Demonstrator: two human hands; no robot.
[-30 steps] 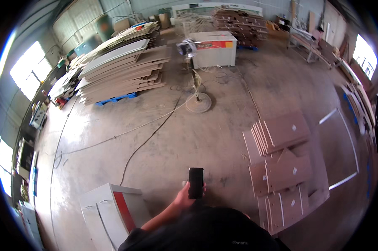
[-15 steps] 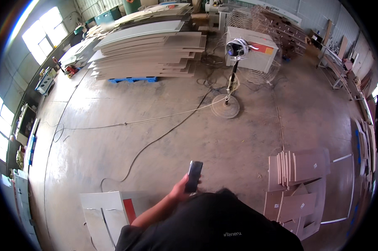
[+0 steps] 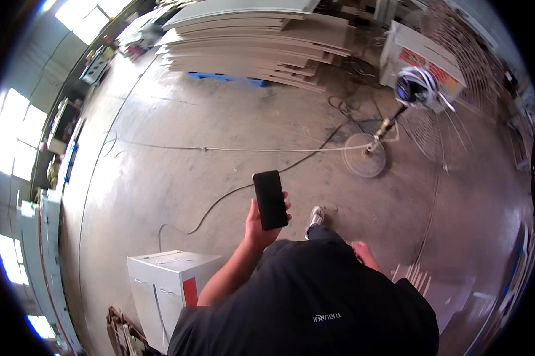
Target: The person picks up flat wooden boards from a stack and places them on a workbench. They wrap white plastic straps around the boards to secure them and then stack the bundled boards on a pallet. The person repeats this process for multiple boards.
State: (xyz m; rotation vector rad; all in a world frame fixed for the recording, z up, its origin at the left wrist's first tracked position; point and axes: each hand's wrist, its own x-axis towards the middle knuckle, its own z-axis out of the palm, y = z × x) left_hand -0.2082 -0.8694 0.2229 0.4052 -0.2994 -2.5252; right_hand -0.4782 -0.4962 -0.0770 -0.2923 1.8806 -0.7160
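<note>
My left hand (image 3: 260, 230) is closed around a black smartphone (image 3: 270, 200), its thumb on one side and fingertips on the other. The phone stands out in front of my body with its dark screen facing up. My right hand (image 3: 366, 256) hangs low by my right side, partly covered by my black shirt. Its fingers are too small and blurred to read, and nothing shows in it. One light-coloured shoe (image 3: 316, 216) is on the concrete floor ahead of me.
A white cabinet (image 3: 155, 291) stands close on my left. A fan on a round-based stand (image 3: 365, 155) is ahead right, with cables (image 3: 214, 206) crossing the floor. Stacked panels (image 3: 249, 50) lie on a blue pallet (image 3: 226, 78) at the back. More boards (image 3: 418, 276) stand near right.
The phone has risen and tilted so more of its screen shows. My right hand and a shoe have come into view. The surroundings have shifted as my head and body turned.
</note>
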